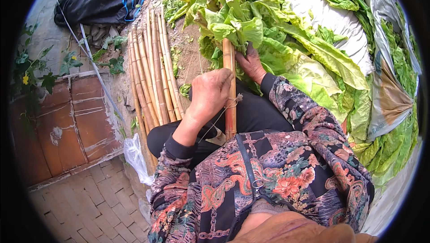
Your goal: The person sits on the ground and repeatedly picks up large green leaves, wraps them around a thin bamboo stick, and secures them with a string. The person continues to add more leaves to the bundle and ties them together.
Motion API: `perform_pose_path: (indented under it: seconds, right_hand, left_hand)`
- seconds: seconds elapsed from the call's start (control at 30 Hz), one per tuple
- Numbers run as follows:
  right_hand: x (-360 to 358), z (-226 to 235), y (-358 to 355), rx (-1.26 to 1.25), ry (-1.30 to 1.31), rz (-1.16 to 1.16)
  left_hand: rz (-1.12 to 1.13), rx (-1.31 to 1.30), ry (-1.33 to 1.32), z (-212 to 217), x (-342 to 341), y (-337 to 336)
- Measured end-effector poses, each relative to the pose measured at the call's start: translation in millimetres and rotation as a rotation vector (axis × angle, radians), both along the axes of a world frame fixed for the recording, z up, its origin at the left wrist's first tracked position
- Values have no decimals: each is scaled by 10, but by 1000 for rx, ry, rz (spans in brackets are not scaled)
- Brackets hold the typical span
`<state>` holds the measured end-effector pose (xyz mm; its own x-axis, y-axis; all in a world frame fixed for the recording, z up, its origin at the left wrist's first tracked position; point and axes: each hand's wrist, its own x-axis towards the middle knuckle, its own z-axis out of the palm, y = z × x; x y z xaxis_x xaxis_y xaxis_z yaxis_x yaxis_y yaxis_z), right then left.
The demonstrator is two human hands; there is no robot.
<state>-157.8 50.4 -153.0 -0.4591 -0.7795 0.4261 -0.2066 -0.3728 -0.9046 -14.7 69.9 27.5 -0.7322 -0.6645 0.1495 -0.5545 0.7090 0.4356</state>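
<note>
A bamboo pole [230, 120] stands between my legs, its lower end against my jacket. Broad yellow-green leaves [233, 21], which look like tobacco, cover its upper end. Thin string [231, 103] is wound and knotted round the lower pole. My left hand [208, 91] is closed in a fist against the pole's left side, with string running out above and below it. On the pole's right, my right hand [251, 66] reaches up under the leaves, thumb and fingers closing at their lower ends; the pole and leaves partly hide its fingertips.
Several bare bamboo poles [152, 70] lie side by side at my left. A large leaf heap [313, 68] with pale sheeting [342, 28] fills the right. A black bag [96, 1] lies far left, above a rusty brown panel [67, 122]. A clear plastic bag [136, 158] is near my left knee.
</note>
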Motion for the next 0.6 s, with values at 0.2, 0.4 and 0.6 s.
perform_pose_path:
  seconds: [0.2,0.4,0.6]
  right_hand:
    - [-832,271,464,106,-780,304]
    - [-2009,-955,260,768,741,-571]
    - [-2019,-1360,635,1014,843,-367]
  left_hand:
    - [-167,197,159,-388,-413,306]
    - [-224,380,32,-287,-501,324]
    - [-242,456,45,-183,-471,413]
